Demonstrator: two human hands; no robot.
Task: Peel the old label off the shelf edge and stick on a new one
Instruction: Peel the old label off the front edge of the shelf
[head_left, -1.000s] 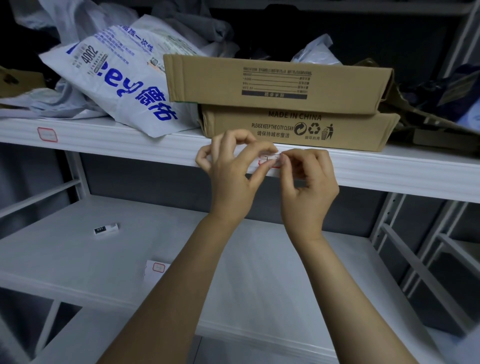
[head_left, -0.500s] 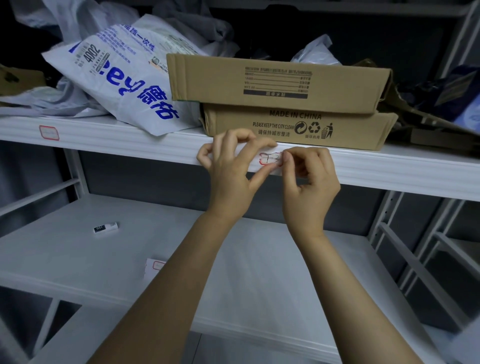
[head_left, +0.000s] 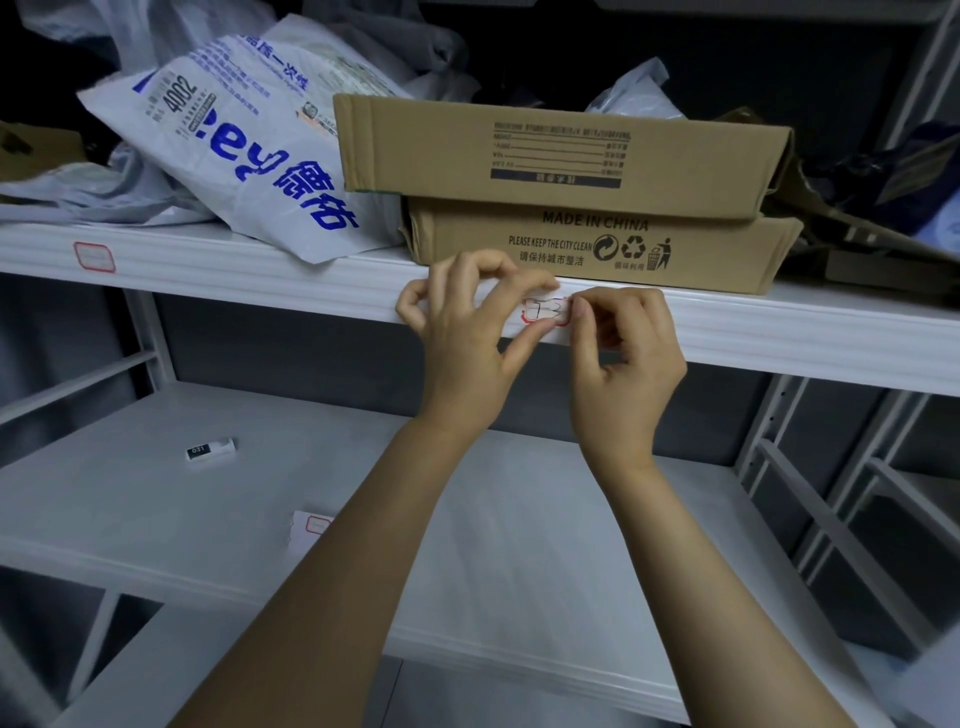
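A small white label with a red border and dark handwriting (head_left: 545, 312) sits on the front edge of the upper white shelf (head_left: 779, 338). My left hand (head_left: 467, 338) frames its left side, index finger along the top and thumb under the bottom edge. My right hand (head_left: 623, 353) has curled fingers and pinches the label's right end. Another red-bordered label (head_left: 94, 256) is stuck on the same shelf edge far to the left. A white sheet of red-bordered labels (head_left: 309, 527) lies on the lower shelf, partly hidden by my left forearm.
Two stacked cardboard boxes (head_left: 571, 171) stand on the upper shelf right above my hands, beside a white printed plastic bag (head_left: 249, 156). A small black-and-white item (head_left: 209, 449) lies on the lower shelf (head_left: 519, 545). Metal uprights (head_left: 810, 467) stand at right.
Both hands stay at the label. The fingers have parted slightly, so more of the label's red border and writing shows between them.
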